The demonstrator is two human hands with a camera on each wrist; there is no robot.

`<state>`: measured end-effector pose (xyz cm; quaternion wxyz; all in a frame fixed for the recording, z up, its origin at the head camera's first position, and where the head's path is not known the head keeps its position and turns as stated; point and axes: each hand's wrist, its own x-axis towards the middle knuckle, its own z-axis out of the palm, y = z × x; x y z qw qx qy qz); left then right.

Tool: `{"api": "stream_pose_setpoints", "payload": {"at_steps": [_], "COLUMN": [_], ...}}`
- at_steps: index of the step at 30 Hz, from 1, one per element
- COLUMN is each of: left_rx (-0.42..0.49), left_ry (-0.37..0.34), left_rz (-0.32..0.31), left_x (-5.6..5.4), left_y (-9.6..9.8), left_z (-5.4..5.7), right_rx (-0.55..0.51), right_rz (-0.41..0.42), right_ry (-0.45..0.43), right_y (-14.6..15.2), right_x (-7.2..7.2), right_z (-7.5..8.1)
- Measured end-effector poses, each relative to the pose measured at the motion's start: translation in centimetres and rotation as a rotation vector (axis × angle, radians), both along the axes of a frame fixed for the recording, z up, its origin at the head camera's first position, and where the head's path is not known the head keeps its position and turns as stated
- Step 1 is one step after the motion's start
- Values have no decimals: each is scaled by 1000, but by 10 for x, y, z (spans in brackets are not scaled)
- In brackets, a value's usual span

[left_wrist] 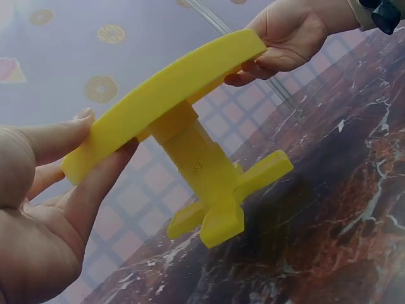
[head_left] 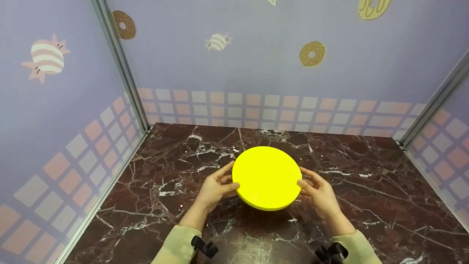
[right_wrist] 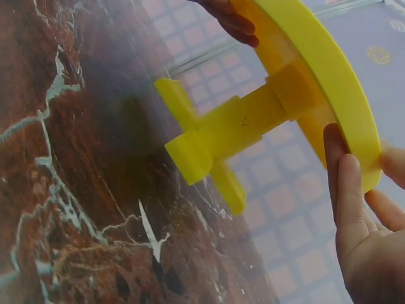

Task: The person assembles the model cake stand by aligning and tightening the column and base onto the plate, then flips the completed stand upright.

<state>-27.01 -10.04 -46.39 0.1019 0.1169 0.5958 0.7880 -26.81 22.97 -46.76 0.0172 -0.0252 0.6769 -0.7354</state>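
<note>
A yellow round-topped pedestal stand (head_left: pixel 267 177) is held between both hands above the marbled table. Its disc top faces up in the head view. Both wrist views show a thick central stem (left_wrist: pixel 199 164) ending in splayed feet (right_wrist: pixel 189 156), apart from the tabletop. My left hand (head_left: pixel 217 186) pinches the disc's left rim, thumb on top and fingers beneath. On the opposite rim my right hand (head_left: pixel 319 193) grips likewise, its fingers (right_wrist: pixel 350 190) under the edge. From the head view the stem and feet are hidden by the disc.
Dark red marbled table (head_left: pixel 176 176) spreads under the stand. Lilac panels (head_left: pixel 256 66) with printed sweets and checks close off the back and both sides. Metal posts (head_left: pixel 122 69) stand at the corners. A black wrist mount (head_left: pixel 204 247) sits on each sleeve.
</note>
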Motion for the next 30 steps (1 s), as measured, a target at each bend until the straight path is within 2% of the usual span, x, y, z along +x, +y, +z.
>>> {"api": "stream_pose_setpoints", "payload": {"at_steps": [3, 11, 30], "left_rx": [17, -16, -28], "left_ry": [-25, -71, -77], "left_rz": [24, 98, 98], "left_x": [-1, -3, -2], "left_y": [2, 3, 0], "left_z": [-5, -11, -7], "right_rx": [7, 0, 11], "right_rz": [-2, 2, 27], "right_ry": [-21, -39, -47], "right_y": [0, -4, -5], "right_x": [0, -3, -6], "right_z": [-3, -7, -6]}}
